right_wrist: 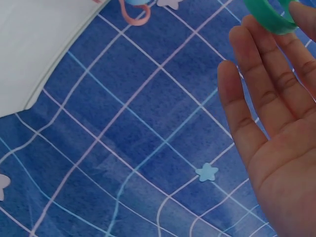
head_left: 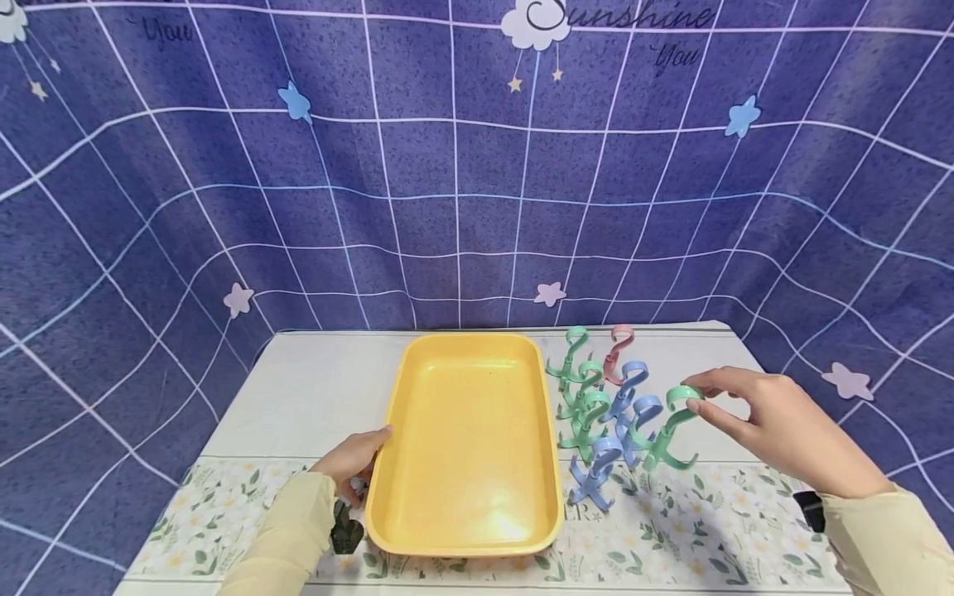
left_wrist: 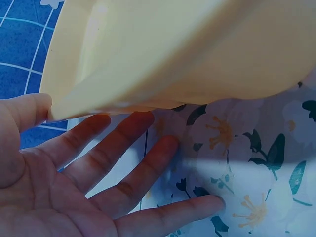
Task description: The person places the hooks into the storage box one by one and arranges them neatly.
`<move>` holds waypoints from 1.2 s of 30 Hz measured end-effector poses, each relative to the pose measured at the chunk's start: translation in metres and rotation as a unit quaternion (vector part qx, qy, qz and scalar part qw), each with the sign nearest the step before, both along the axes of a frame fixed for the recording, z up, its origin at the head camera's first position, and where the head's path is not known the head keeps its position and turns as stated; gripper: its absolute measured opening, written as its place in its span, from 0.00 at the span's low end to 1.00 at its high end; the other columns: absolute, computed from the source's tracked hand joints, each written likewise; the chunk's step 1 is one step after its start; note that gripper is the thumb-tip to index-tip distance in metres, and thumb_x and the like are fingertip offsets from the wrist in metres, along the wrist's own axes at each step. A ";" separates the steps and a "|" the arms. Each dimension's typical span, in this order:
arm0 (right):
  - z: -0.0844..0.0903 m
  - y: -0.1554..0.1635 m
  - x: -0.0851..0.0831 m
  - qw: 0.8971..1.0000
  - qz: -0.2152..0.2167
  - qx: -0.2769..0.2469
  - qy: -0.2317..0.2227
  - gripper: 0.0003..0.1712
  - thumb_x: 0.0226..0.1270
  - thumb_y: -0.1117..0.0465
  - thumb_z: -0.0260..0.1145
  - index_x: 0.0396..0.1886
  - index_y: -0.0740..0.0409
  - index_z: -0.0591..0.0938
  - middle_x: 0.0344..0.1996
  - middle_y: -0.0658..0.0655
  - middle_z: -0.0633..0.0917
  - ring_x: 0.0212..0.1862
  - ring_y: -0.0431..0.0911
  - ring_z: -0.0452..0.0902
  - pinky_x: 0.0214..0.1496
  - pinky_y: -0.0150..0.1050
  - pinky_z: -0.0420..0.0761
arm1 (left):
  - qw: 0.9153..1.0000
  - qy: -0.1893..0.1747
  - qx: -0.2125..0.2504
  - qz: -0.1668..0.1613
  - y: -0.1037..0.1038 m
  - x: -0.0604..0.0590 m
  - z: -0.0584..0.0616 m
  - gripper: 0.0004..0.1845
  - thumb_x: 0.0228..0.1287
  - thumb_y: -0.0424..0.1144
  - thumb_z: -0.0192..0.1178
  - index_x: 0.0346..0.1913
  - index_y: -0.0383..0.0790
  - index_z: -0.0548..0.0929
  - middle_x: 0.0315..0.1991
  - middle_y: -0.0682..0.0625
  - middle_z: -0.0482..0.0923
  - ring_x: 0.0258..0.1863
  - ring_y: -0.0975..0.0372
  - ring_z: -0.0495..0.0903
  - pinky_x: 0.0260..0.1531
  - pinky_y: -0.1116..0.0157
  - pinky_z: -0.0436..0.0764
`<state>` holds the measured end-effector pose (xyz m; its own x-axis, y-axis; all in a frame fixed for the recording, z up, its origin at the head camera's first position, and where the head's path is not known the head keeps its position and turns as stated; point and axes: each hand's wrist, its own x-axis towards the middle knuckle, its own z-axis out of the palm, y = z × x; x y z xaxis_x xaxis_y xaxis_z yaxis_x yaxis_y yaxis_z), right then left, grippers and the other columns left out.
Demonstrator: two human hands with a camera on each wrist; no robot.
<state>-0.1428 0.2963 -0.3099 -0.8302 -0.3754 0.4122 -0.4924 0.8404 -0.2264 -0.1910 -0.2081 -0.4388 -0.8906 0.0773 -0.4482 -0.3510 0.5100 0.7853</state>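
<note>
A yellow plastic tray point(head_left: 465, 548) stands on the table. At its left side my left hand point(head_left: 356, 461) holds the rim; in the left wrist view the thumb point(left_wrist: 34, 111) lies on the rim edge and the index and middle fingertips touch beneath it, the other fingers spread. My right hand point(head_left: 775, 422) pinches the curled top of a green claw hook point(head_left: 663, 439) between thumb and fingers. That hook has several prongs at its lower end and is held tilted beside the other hooks. In the right wrist view only its green loop point(right_wrist: 271, 17) shows.
Right of the tray stand several similar hooks: green ones point(head_left: 594, 426), blue ones point(head_left: 596, 476) and a red one point(head_left: 613, 364), crowded close together. A floral cloth point(head_left: 715, 530) covers the front of the white table point(head_left: 320, 381). A blue gridded curtain point(head_left: 477, 165) surrounds the back and sides.
</note>
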 end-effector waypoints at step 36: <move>0.056 -0.058 -0.039 0.998 0.059 0.020 0.005 0.13 0.72 0.59 0.70 0.53 0.56 0.87 0.43 0.53 0.89 0.43 0.47 0.85 0.39 0.48 0.82 | 1.000 0.010 -0.003 -0.001 0.001 0.003 0.002 0.30 0.83 0.55 0.40 0.62 0.29 0.75 0.31 0.43 0.84 0.26 0.53 0.84 0.23 0.52 0.84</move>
